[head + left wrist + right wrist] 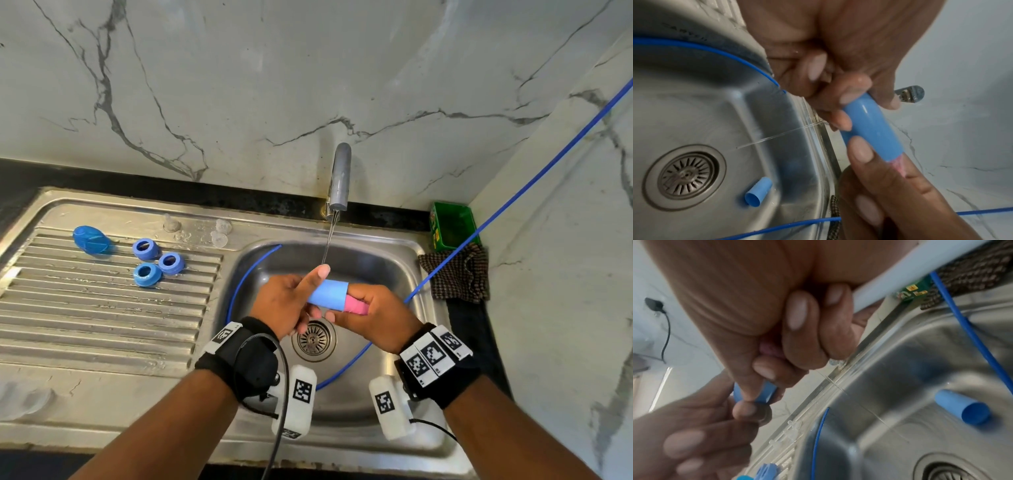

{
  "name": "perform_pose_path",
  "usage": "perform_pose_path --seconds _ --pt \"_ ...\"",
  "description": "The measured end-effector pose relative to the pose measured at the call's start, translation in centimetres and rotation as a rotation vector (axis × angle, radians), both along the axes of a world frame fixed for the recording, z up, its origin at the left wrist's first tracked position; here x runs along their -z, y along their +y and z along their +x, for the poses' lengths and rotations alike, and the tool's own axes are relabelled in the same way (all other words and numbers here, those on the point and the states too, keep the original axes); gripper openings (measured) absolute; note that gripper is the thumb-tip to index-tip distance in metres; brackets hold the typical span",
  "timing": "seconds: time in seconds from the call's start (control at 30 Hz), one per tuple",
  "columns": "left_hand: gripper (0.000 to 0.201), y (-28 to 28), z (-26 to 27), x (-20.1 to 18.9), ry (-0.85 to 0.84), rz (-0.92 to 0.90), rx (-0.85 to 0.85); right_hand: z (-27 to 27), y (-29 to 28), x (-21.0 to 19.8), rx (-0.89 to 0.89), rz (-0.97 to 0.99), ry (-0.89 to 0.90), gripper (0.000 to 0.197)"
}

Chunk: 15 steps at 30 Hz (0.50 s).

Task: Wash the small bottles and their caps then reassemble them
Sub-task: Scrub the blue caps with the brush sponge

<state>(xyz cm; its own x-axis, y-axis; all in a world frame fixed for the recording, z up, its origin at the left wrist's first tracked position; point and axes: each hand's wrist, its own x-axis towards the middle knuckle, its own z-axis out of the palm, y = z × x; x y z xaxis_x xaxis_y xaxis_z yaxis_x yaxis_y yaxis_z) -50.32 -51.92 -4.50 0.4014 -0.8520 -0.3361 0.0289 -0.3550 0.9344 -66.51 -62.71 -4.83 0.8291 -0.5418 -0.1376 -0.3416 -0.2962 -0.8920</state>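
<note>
Left hand (286, 305) curled round blue bottle (329, 294), right hand (373, 317) pinching pink sponge (356, 306) poking inside, tap water (328, 240) above.

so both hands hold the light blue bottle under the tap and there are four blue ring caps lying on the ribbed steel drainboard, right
Not quite: the head view shows three blue ring caps on the ribbed steel drainboard, not four. The rest holds: the left hand and right hand both hold the light blue bottle under the running steel tap.
</note>
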Motion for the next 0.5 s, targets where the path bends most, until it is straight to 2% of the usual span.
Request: perform_pose_path --seconds 0.1,0.13,0.2,0.27,0.33,0.4,0.47,0.5 --pt "0.084 0.0 0.4 0.2 -0.06 -0.037 0.061 0.0 0.1 -0.1 0.038 0.165 -0.008 0.027" --pt "0.077 0.0 0.6 0.3 -0.067 -0.084 0.075 0.0 0.0 -0.1 0.074 0.243 -0.011 0.023" --pt "0.047 0.1 1.0 0.9 -0.138 -0.181 0.157 -0.1 -0.2 -0.1 0.134 0.387 0.002 0.021" --pt "0.039 0.2 1.2 1.4 -0.192 -0.213 0.232 -0.3 -0.3 0.0 0.157 0.475 0.019 0.024" --pt "0.036 0.2 1.1 1.4 -0.091 -0.2 0.188 -0.3 -0.4 0.1 0.133 0.403 0.022 0.023" --pt "0.033 0.1 0.8 0.7 0.106 -0.127 0.108 -0.3 -0.5 0.1 0.065 0.19 0.013 0.025" --pt "0.047 0.0 0.4 -0.2 0.207 -0.011 0.06 -0.2 -0.7 0.2 -0.045 0.024 -0.001 0.036" --pt "0.058 0.1 0.4 -0.5 0.181 0.047 0.05 -0.2 -0.7 0.1 -0.094 -0.059 -0.005 0.042"
